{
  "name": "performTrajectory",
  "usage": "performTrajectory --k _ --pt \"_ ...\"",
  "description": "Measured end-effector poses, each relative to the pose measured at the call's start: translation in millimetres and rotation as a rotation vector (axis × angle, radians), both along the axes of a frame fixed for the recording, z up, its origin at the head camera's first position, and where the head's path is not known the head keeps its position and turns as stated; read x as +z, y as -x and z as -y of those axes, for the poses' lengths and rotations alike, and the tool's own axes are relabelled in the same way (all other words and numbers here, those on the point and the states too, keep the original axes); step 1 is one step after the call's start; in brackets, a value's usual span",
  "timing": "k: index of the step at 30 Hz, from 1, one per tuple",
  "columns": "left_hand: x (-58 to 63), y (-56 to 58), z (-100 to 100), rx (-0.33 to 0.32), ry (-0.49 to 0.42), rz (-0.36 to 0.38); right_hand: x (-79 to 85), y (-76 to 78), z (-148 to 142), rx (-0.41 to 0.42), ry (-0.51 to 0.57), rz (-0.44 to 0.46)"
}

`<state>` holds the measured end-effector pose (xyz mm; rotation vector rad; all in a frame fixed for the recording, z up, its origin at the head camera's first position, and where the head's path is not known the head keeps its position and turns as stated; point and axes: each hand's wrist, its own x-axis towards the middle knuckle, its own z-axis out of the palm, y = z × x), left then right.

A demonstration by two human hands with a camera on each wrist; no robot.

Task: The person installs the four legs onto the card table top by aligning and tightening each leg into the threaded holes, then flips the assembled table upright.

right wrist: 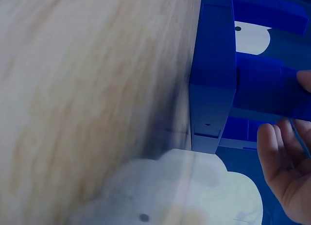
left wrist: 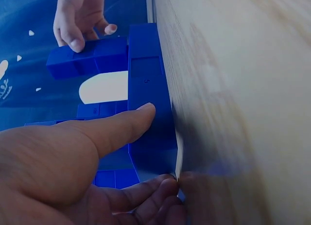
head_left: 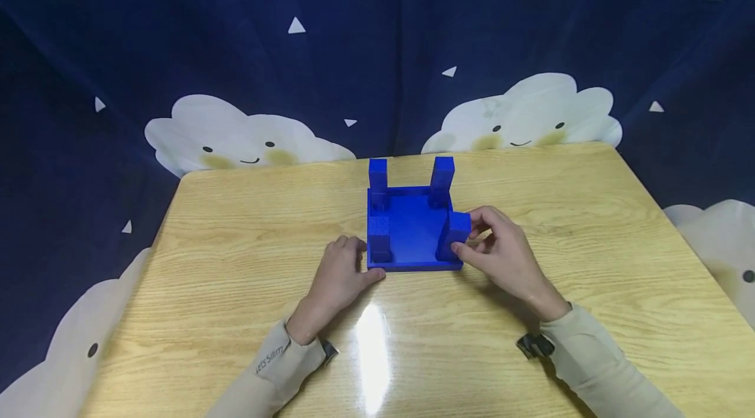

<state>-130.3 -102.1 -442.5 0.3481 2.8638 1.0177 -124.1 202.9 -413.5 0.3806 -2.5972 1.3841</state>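
A square, shallow blue tray with a raised rim lies on the table. Blue rectangular posts stand at its corners: back left, back right, front left and front right. My left hand grips the tray's front left corner, thumb against the front wall and fingers along the left side. With thumb and fingers my right hand pinches the front right post near its upper part. That post leans slightly outward in the head view. The right wrist view shows its lower end meeting the tray.
The light wooden table stretches out on both sides of the tray. Behind it hangs a dark blue curtain with white clouds and triangles. Dark straps with small devices sit at the cuffs of the beige sleeves.
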Motion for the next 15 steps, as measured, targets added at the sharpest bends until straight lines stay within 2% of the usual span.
performTrajectory --k 5,15 --pt "0.3 0.4 -0.1 -0.003 0.001 -0.006 -1.1 1.0 -0.6 0.001 -0.009 0.023" --pt "0.6 0.0 0.0 -0.005 -0.003 -0.009 -1.7 4.4 1.0 0.023 -0.052 -0.015"
